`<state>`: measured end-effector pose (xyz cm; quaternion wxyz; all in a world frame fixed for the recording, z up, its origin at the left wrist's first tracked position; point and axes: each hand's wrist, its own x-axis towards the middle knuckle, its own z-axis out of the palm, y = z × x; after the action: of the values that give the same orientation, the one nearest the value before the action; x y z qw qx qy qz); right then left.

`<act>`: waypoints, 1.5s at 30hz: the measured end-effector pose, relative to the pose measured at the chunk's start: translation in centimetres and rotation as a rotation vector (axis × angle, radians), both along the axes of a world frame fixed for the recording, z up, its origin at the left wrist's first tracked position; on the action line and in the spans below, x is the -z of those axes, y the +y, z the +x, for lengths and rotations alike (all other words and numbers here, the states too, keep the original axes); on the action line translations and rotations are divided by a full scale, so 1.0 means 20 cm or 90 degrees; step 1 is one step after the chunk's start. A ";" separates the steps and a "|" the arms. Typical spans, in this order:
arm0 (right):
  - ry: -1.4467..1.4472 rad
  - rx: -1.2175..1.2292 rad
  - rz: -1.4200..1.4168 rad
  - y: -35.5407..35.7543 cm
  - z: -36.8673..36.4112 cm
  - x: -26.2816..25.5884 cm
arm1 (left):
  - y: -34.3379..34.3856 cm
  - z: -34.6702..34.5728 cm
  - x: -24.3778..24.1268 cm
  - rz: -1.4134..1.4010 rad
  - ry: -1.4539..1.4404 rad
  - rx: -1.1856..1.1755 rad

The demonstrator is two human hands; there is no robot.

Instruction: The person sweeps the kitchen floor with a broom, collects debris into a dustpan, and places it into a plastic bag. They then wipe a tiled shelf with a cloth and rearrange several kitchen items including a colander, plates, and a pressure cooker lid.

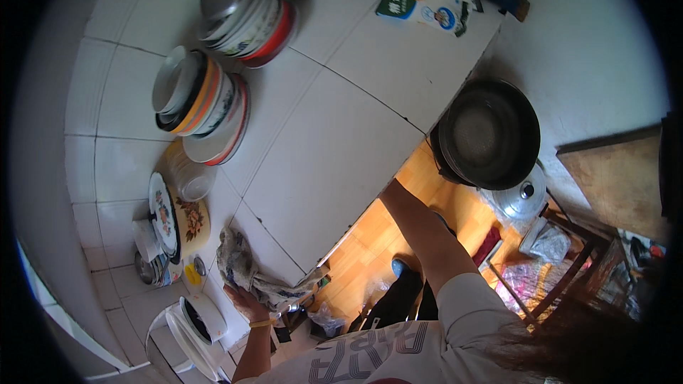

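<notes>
My left hand (246,303), with a yellow band at the wrist, is against a crumpled grey patterned cloth (235,261) at the counter's near left corner. Its fingers are partly lost against the cloth, and I cannot tell whether they grip it. The cloth trails along the front edge of the white tiled counter (320,154). My right forearm (421,224) reaches down to that edge, and the right hand is hidden below the countertop.
Stacked bowls and plates (213,101), a second stack (251,26) and a lidded enamel pot (192,224) line the wall. Printed food bags (427,0) lie at the far end. A dark deep pan (485,133) stands beyond the counter edge, above a metal lid (520,192).
</notes>
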<state>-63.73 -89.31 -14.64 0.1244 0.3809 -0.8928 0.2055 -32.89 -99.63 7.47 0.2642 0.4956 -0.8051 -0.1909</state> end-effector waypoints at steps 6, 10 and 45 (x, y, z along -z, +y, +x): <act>0.023 -0.034 0.031 -0.01 0.03 -0.01 | 0.01 0.03 0.03 -0.046 -0.020 0.011; 0.042 -0.041 0.041 0.01 0.06 -0.02 | -0.02 0.05 0.11 -0.176 -0.027 -0.012; -0.628 -0.470 -0.174 0.26 0.26 -1.45 | 0.01 0.06 0.01 -0.157 0.061 0.070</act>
<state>-58.45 -84.04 14.30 -0.3335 0.5049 -0.6207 0.4986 -31.71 -99.42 7.21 0.3501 0.4051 -0.8348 -0.1279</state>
